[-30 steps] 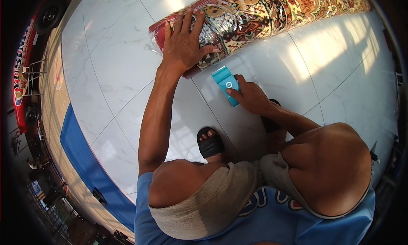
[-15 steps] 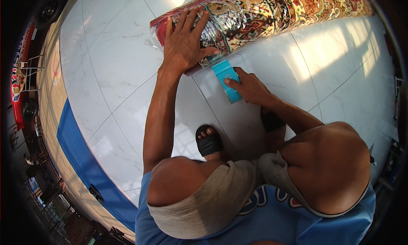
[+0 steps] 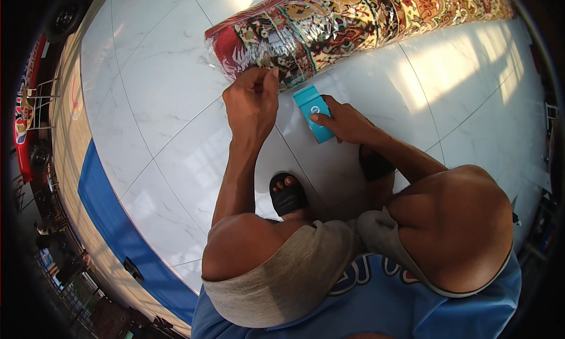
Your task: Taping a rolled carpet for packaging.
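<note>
A rolled carpet (image 3: 347, 27) in red, cream and dark floral patterns lies across the far side of the floor, wrapped in clear plastic film (image 3: 232, 47). At its left end my left hand (image 3: 252, 103) is closed, thumb and curled fingers pinched at the film along the near edge. My right hand (image 3: 347, 122) grips a flat turquoise box (image 3: 313, 114) with a white round mark, thumb on top and fingers around its right side. The box is held just short of the roll, apart from it. Its underside is hidden.
White marbled tiles (image 3: 170, 103) make up the floor. My feet in black sandals (image 3: 288, 195) stand between my arms, below the roll. At the left runs a blue strip (image 3: 112, 215) beside a wood-toned band. Wheels (image 3: 63, 18) and a red panel sit at the left rim.
My left hand has come off the top of the roll, drawn nearer, and gone from spread flat to pinched at its near edge. The right hand and turquoise box have barely moved.
</note>
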Action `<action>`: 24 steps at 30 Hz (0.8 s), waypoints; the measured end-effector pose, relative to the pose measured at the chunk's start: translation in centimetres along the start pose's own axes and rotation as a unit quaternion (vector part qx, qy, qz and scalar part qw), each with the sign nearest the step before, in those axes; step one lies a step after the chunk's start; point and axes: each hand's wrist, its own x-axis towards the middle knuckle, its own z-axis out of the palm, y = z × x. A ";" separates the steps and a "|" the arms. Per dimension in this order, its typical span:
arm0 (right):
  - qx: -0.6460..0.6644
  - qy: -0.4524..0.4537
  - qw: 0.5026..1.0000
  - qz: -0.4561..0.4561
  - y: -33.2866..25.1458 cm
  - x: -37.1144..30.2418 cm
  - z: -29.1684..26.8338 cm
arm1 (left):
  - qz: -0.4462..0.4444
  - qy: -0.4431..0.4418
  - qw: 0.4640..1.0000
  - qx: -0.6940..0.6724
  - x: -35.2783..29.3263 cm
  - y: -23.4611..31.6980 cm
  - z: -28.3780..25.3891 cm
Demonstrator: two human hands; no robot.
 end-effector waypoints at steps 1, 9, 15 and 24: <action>0.000 0.001 1.000 -0.002 0.1 0.0 0.1 | 0.002 -0.035 0.997 0.062 -1.2 -1.0 0.3; -0.012 -0.014 1.000 0.006 -0.4 0.6 -0.6 | -0.168 -0.057 0.881 -0.439 -2.2 -9.2 10.2; -0.092 0.019 0.996 -0.006 -0.8 1.4 -1.1 | -0.153 -0.063 0.786 -0.596 -1.7 -8.4 12.2; 0.050 -0.058 0.996 0.048 -1.1 2.1 -2.0 | -0.183 -0.009 0.782 -0.596 -0.9 -7.8 12.1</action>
